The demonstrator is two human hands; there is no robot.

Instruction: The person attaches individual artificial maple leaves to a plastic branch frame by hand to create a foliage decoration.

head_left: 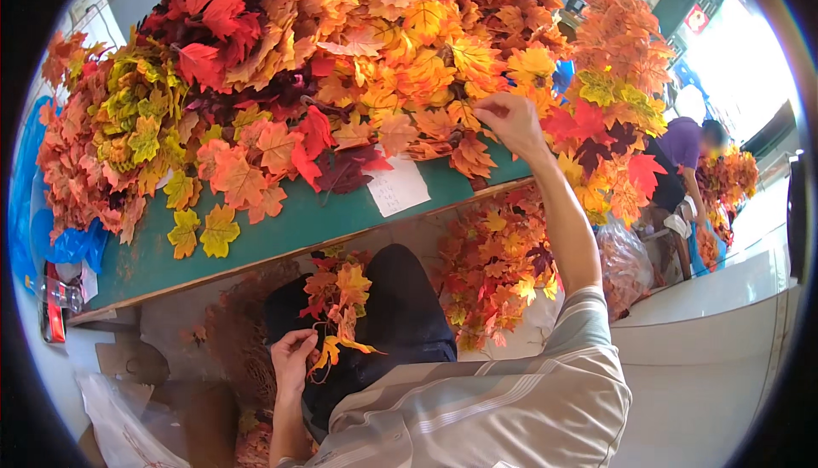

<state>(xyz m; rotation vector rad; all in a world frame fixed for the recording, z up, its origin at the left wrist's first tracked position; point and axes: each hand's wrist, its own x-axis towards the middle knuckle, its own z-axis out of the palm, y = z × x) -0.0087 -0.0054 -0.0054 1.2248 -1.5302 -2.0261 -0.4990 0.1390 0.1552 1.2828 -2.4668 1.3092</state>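
My left hand [294, 356] is closed at my lap, pinching the thin stem of an artificial maple leaf garland [341, 292]. Its orange, yellow and red leaves hang over my dark trousers. My right arm reaches out over the green table [170, 251]. There my right hand [514, 125] is closed, thumb and fingertips together, at the edge of a heap of orange and yellow artificial maple leaves [426, 68]. Whatever lies between those fingertips is too small to make out.
Red leaves [223, 21] and yellow-green leaves [141, 110] are heaped at the left. A paper slip [399, 187] lies near the table's front edge. Below hangs a leafy bunch [498, 268]. A clear plastic bag [624, 264] stands right; a person in purple [682, 144] bends beyond.
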